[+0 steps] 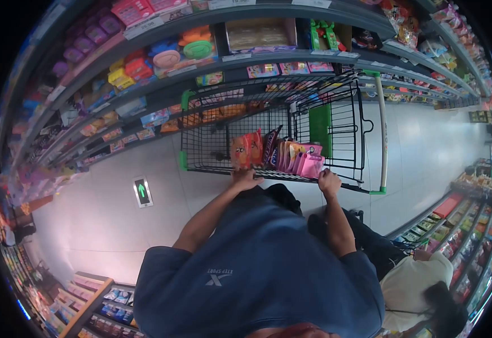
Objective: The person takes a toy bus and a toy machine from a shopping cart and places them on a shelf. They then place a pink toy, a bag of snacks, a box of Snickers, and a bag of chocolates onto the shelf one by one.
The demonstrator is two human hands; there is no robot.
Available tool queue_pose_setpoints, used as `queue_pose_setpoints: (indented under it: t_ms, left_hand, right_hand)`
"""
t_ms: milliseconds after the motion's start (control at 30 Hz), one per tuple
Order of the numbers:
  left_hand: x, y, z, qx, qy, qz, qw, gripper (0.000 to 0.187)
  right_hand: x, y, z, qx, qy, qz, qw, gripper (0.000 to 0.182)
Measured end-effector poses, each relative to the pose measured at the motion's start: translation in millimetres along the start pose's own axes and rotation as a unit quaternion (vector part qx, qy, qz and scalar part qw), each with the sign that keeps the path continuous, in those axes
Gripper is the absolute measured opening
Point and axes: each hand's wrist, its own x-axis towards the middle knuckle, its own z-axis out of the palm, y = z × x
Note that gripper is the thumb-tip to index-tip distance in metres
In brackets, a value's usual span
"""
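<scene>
A black wire shopping cart (364, 143) with green corner pieces stands sideways in front of me. My left hand (246, 180) is closed over the cart's near rim, beside an orange snack bag (247, 149). Farther right along the same rim, my right hand (329, 183) is wrapped round it, close to a pink packet (312, 165). Between the hands, inside the basket, a dark snack bag (270, 147) leans next to a row of several pink and yellow packets (292, 155). The cart's pale handle (383, 135) is at the right, touched by neither hand.
Shelves of colourful goods (212, 65) run along the cart's far side. Another person in a light top (418, 287) is close behind me at the right. More shelves (454, 231) stand at the right and a display (107, 307) at lower left. A green arrow sign (142, 192) lies in the floor.
</scene>
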Motion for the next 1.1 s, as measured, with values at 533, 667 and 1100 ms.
queue_pose_setpoints:
  t_ms: [533,667,1100]
  left_hand:
    - [57.2,51.8,11.0,-0.293,-0.066,0.036,0.953,0.07]
    - [104.1,132.3,25.5,-0.214,0.058,0.147,0.964,0.058]
    - [170.2,232.0,86.9,0.136,0.193,0.194,0.952,0.048]
  right_hand:
    - [31.2,36.0,-2.6,0.063,-0.074,-0.005,0.995,0.035]
    - [36.4,46.1,-2.4,0.074,-0.117,-0.029,0.99,0.037]
    - [58.6,83.3,51.7,0.121,-0.158,-0.121,0.973,0.036]
